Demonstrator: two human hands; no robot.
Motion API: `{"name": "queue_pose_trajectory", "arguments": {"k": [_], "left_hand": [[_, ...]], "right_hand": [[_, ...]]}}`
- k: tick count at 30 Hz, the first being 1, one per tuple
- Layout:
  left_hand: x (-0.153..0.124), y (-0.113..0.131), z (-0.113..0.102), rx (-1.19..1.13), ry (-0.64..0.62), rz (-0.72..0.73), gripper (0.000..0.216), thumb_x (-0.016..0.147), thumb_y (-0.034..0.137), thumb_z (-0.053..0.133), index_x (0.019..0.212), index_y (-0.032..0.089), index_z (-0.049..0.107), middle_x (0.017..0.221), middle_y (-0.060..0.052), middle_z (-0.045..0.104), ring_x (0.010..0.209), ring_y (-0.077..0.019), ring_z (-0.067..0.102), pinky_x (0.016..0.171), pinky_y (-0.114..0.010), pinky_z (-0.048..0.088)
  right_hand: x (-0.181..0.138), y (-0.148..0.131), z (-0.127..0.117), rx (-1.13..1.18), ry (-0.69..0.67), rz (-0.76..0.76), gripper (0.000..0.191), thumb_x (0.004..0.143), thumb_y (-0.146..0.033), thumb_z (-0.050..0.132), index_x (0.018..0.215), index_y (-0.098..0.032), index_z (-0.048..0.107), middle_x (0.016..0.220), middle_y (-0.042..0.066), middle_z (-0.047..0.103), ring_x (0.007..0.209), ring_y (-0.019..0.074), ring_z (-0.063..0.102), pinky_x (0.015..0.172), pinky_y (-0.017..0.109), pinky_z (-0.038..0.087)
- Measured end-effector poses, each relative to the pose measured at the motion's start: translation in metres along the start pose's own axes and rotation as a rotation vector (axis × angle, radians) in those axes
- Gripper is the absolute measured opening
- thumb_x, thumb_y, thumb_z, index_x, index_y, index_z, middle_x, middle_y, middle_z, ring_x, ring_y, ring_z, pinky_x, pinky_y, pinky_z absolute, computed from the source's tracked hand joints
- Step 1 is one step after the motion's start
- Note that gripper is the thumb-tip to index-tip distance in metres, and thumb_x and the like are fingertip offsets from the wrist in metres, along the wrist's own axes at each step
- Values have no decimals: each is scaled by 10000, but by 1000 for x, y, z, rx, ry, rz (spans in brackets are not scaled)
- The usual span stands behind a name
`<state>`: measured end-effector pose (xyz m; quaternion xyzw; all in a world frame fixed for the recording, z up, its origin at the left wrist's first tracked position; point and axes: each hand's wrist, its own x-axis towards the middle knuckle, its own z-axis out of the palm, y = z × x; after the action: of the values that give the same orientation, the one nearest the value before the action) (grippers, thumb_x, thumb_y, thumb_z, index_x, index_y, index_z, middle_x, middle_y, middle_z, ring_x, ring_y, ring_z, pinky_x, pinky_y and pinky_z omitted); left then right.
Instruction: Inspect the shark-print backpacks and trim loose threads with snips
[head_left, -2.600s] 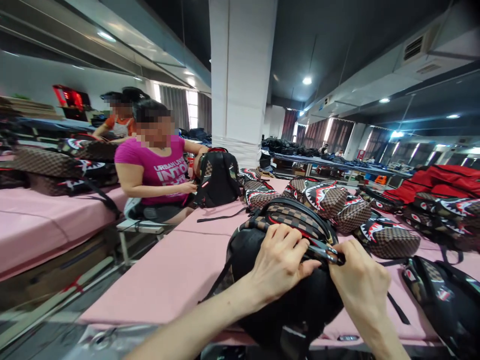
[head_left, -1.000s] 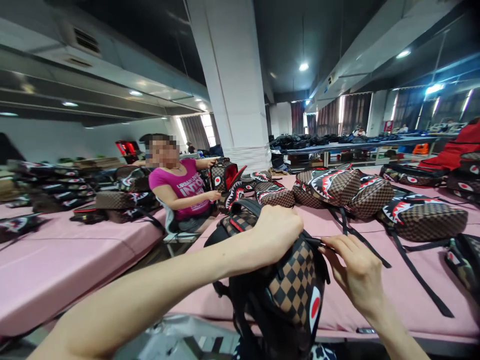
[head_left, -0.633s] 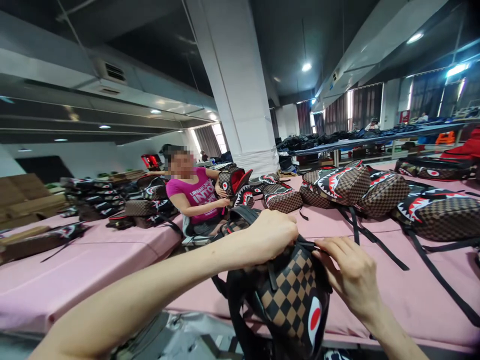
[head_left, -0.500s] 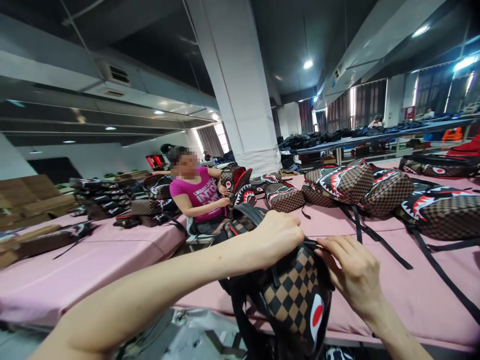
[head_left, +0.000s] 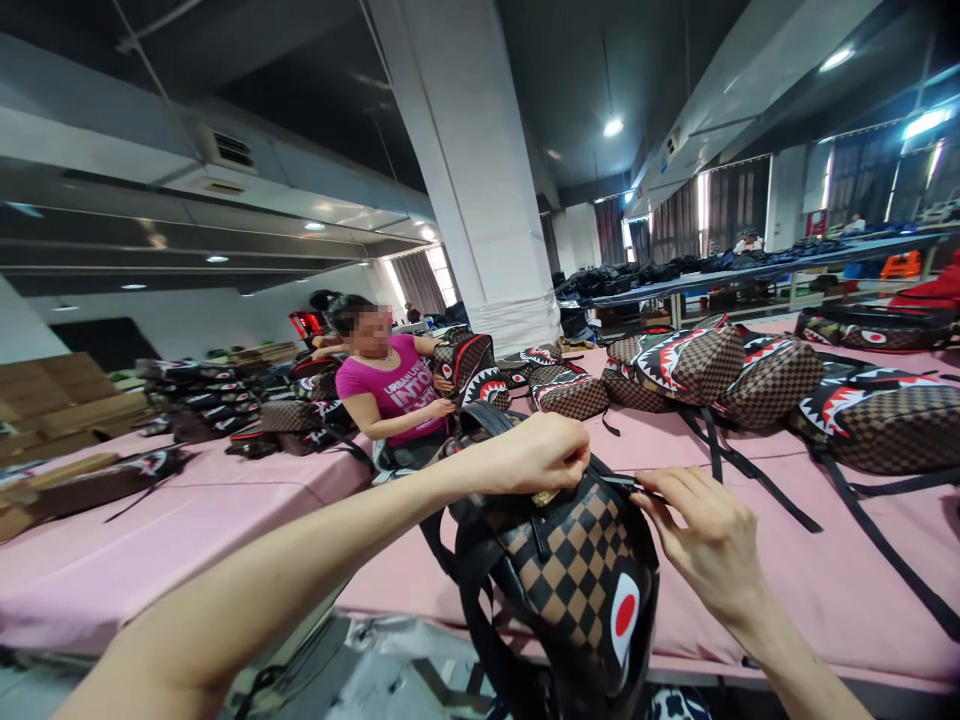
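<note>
A brown-and-black checkered backpack [head_left: 570, 570] with a red-and-white eye patch on its side stands tilted in front of me at the pink table's edge. My left hand [head_left: 551, 455] is closed in a fist over the top opening; whatever its fingers grip is hidden. Just under that hand shows a small gold-coloured piece [head_left: 545, 497]. Across from it, my right hand [head_left: 709, 535] pinches the dark edge of the opening between thumb and fingers. Black shoulder straps [head_left: 472, 590] hang down on the backpack's near left side.
Several checkered shark-mouth backpacks [head_left: 690, 365] lie along the pink table [head_left: 750, 560], straps trailing. Left, a co-worker in a pink shirt [head_left: 397, 390] handles another backpack [head_left: 469, 370]. More bags and cardboard boxes [head_left: 67, 400] stand at far left. A white pillar [head_left: 469, 180] rises behind.
My left hand has shifted slightly left along the opening, uncovering the gold-coloured piece and more checkered panel. My right hand keeps its pinch. The co-worker's backpack flap has swung down.
</note>
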<state>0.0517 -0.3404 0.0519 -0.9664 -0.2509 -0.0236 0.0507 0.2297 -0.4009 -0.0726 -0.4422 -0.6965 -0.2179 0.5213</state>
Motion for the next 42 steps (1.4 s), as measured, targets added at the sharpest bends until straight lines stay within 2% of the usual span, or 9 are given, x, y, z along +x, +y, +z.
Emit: {"name": "queue_pose_trajectory", "arguments": {"k": [21,24,27,29,31,33,35,38,42], "left_hand": [[-4,-2,-1,-70,5,3,114,719,99,455,677,127,557,665,5,547,563,-75,448,536,-167,347],[-5,-1,0,-151,17,18,106,724,104,463,690,123,561,655,10,543,562,-71,441,538,-167,348],[-6,0,-2,-411,186,-16,125,781,180,457,739,122,560,671,6,552,599,-78,467,567,-177,378],[-10,-3,-7,-605,386,-48,187,817,260,444,747,123,550,698,-8,562,643,-91,496,606,-197,410],[-20,-12,-14,-705,611,-77,291,854,327,389,687,131,525,696,-25,564,662,-108,521,638,-228,439],[-40,-27,-18,-654,822,-143,384,888,363,317,626,146,495,691,-41,567,679,-126,542,670,-259,459],[-67,-43,-14,-440,980,-240,381,893,359,328,625,154,507,742,-54,581,739,-143,558,724,-284,466],[-107,-57,11,-90,989,-285,193,860,266,443,781,154,580,886,-66,597,887,-163,555,811,-309,452],[-128,-50,55,2,815,-104,173,858,196,463,981,153,576,975,-84,603,945,-170,547,838,-334,457]], "right_hand": [[14,-16,6,-175,43,-104,158,839,-145,517,894,-184,660,793,38,684,708,149,564,684,281,406],[11,-11,4,-51,33,-39,134,834,-161,527,881,-188,649,805,37,682,722,155,576,679,285,428],[1,-4,5,184,66,244,135,827,-266,551,920,-193,615,844,40,672,726,150,599,638,265,472],[-6,-4,10,275,74,396,262,783,-334,600,1005,-194,585,884,45,665,736,155,613,626,261,494],[-13,-8,17,348,9,438,370,749,-351,629,1076,-193,560,865,42,663,726,160,621,619,260,506],[-16,-13,25,415,-52,450,360,752,-336,622,1077,-193,567,831,36,663,697,155,623,601,248,507],[-16,-16,31,441,-62,483,303,769,-334,603,1036,-192,591,799,31,658,666,147,616,573,232,499],[-15,-16,35,399,-50,518,309,758,-368,616,1008,-186,607,686,-1,612,572,124,569,502,205,468],[-16,-12,36,350,-17,504,298,757,-371,616,991,-185,618,606,-27,545,492,102,502,447,188,435]]}}
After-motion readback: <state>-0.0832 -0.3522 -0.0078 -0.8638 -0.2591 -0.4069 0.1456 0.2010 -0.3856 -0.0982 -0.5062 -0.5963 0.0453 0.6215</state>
